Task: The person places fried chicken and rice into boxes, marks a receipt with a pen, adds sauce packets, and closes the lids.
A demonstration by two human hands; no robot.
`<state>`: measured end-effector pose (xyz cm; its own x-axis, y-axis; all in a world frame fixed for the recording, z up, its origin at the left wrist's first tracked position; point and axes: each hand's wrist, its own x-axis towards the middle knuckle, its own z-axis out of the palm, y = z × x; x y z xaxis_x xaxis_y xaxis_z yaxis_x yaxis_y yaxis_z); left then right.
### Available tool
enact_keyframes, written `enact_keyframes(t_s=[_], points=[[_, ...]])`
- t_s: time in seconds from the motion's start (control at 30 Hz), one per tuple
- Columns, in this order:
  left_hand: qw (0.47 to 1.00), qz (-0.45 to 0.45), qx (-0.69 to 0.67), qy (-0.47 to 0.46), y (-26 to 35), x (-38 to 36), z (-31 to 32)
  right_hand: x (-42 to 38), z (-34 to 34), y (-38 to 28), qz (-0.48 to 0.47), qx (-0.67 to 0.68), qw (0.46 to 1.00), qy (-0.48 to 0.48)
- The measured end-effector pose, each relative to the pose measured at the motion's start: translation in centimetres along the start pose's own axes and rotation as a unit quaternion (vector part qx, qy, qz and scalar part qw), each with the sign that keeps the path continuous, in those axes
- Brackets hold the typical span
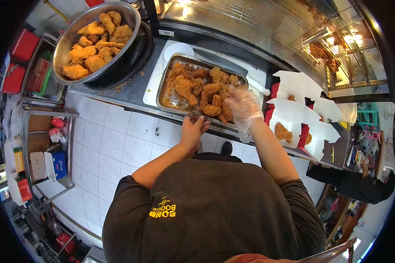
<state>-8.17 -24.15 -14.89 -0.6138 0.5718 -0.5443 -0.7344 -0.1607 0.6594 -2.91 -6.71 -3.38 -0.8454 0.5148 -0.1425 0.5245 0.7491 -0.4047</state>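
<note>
Head view: the right hand (pixel 242 106) (in a clear glove) closes on chicken (pixel 215 94) in the tray (pixel 167 79) at twelve o'clock — the left hand (pixel 193 130), bare and spread, rests on the table (pixel 138 94) edge.

We note the steel tray (pixel 167 83), rectangular, lying flat at 12 o'clock, holding golden-brown fried chicken pieces (pixel 206 90) heaped toward its 3 o'clock end, crumbs and grease coating its bare 9 o'clock end.
</note>
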Motion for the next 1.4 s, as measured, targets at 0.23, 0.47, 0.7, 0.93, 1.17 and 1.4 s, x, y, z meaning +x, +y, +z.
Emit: enact_keyframes(t_s=[0.23,0.47,0.7,0.93,1.17,1.4], points=[[0.997,-0.060,-0.013,-0.040,0.7,-0.8,-0.3,1.0,3.1,0.0,-0.022,-0.115,0.990,-0.074],[0.996,-0.074,-0.021,-0.051,1.0,-0.8,-0.5,2.4,3.8,1.5,-0.032,-0.054,0.996,-0.066],[0.994,-0.094,-0.050,-0.040,0.6,-1.0,-0.9,2.1,7.0,6.2,0.028,0.408,0.909,0.074],[0.993,-0.085,-0.018,-0.081,-0.2,-1.3,-1.5,-2.0,0.8,4.0,0.108,0.783,0.598,0.135],[0.996,-0.090,-0.005,-0.028,-0.4,-1.0,-1.4,-12.5,-9.2,14.1,0.112,0.698,0.669,0.227],[0.998,-0.064,0.000,0.010,-1.7,-0.9,-0.7,-21.4,-16.8,35.4,0.310,-0.022,0.935,0.170]])
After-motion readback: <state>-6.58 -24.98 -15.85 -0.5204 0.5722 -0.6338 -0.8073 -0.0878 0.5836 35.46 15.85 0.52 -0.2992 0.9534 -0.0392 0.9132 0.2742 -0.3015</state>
